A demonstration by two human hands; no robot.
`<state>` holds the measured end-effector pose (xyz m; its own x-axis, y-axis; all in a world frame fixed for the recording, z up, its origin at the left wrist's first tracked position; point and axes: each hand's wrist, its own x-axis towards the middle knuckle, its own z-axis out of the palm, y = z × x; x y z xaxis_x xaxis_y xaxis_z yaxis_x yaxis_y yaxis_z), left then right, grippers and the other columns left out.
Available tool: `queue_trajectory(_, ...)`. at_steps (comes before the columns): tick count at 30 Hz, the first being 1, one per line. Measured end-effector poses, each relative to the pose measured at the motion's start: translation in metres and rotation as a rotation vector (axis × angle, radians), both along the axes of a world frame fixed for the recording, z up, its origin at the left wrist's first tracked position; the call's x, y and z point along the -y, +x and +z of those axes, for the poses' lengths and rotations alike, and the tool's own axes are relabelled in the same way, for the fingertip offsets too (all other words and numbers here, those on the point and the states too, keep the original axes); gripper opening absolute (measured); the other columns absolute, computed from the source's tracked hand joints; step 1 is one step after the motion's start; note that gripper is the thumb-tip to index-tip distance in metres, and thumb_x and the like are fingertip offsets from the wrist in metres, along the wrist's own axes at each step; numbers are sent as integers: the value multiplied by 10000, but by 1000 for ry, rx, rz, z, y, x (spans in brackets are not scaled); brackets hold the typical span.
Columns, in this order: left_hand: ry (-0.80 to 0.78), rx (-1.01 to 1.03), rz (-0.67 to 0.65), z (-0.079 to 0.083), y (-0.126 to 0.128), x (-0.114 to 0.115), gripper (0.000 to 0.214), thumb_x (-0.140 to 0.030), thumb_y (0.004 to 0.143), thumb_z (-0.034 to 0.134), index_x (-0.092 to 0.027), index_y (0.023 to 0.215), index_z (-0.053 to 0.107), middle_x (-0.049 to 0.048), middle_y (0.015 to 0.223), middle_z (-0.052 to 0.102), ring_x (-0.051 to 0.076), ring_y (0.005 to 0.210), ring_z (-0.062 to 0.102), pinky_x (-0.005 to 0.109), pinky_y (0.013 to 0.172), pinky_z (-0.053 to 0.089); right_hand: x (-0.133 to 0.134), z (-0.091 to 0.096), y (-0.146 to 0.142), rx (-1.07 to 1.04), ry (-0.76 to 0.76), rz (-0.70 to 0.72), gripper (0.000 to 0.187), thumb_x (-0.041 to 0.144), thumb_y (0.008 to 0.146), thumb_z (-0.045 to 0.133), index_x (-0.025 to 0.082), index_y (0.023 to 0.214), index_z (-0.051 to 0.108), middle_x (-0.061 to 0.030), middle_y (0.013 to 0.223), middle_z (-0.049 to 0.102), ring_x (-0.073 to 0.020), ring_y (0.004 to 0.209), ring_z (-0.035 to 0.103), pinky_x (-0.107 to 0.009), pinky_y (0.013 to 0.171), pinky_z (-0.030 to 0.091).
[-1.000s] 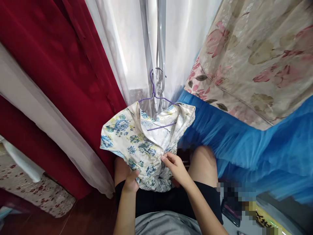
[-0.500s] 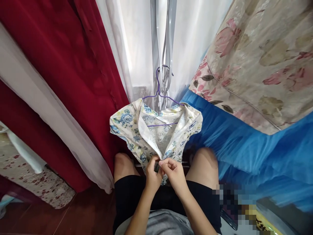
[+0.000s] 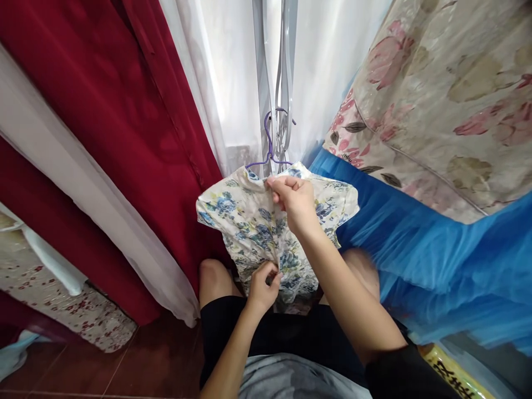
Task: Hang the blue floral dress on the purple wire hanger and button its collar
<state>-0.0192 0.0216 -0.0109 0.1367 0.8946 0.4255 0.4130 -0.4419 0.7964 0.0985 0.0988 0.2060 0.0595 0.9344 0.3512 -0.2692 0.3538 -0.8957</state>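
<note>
A white dress or top with blue flowers (image 3: 257, 227) hangs in front of me on a purple wire hanger (image 3: 269, 145). Its back or front opening is drawn together along a middle seam up to the neckline. My right hand (image 3: 297, 199) pinches at the top of that seam, by the neckline; any zipper pull there is hidden by the fingers. Lower down, my left hand (image 3: 265, 284) pinches the cloth at the same seam. The garment's lower end falls between my knees.
Grey-white straps (image 3: 278, 66) hang above the hanger. Left are a red curtain-like cloth (image 3: 166, 183) and white sheer fabric (image 3: 103, 183). On the right, a floral garment (image 3: 449, 138) hangs over blue tulle (image 3: 415, 260). A yellow package (image 3: 451, 368) lies lower right.
My right hand has moved up along the seam to the neckline, and the open V of the garment has closed. My left hand stays low on the seam.
</note>
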Motion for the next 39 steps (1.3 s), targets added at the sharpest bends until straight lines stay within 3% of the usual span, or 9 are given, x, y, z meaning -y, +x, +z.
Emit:
queue_trajectory(5,16,-97,-205,59,-19,-25,50,-192,825,730,-200,783,705,20,807,723,192,791,680,293,781,510,12,-8,0,34,33,33,235,390,875,680,192,757,638,63,493,523,-72,406,375,-227,427,276)
queue_trajectory(9,402,79,113,146,-32,-49,173,-246,940,650,-210,1092,726,-7,768,687,149,714,655,284,791,519,24,-15,7,72,59,38,215,383,903,646,214,772,619,61,478,534,-80,412,378,-235,445,275)
queue_trajectory(12,563,-26,56,199,-32,-65,274,-254,988,588,-211,1241,685,9,866,719,148,775,676,286,800,528,27,-12,13,94,96,69,210,363,913,635,217,767,601,61,474,521,-86,423,395,-242,461,276)
queue_trajectory(16,712,-296,12,230,-21,-73,167,-241,990,584,-183,1003,740,28,908,749,171,841,692,306,818,520,14,-17,18,157,145,9,241,367,900,647,214,741,551,89,481,403,-76,430,312,-247,472,206)
queue_trajectory(20,765,-112,141,240,-25,-68,162,-255,1005,567,-160,1004,699,28,899,728,145,820,695,274,793,529,-1,-51,16,357,135,-84,255,350,871,635,214,690,518,74,512,423,-88,461,337,-253,488,213)
queue_trajectory(26,627,540,475,220,-108,-111,136,-278,943,649,-144,952,675,5,810,660,117,764,648,220,738,516,26,-86,14,389,9,38,276,358,856,620,212,648,514,74,511,388,-101,479,334,-260,504,230)
queue_trajectory(29,198,1110,502,177,-130,-141,127,-184,905,635,-157,790,588,-54,651,563,79,610,571,198,708,491,42,-85,10,324,-42,104,266,366,845,638,206,656,540,77,509,375,-100,479,319,-262,502,224)
queue_trajectory(35,-132,1211,341,69,-75,-134,202,-219,866,657,-158,705,552,20,675,623,138,651,619,279,750,495,54,-125,17,-81,-321,45,290,400,773,682,220,632,504,89,488,327,-89,455,218,-264,474,143)
queue_trajectory(39,-139,1257,198,48,-29,-90,242,-365,819,761,-177,846,610,33,855,665,157,819,653,292,831,497,73,-170,44,-113,-460,-59,334,469,779,661,218,636,494,96,496,314,-80,447,187,-247,454,125)
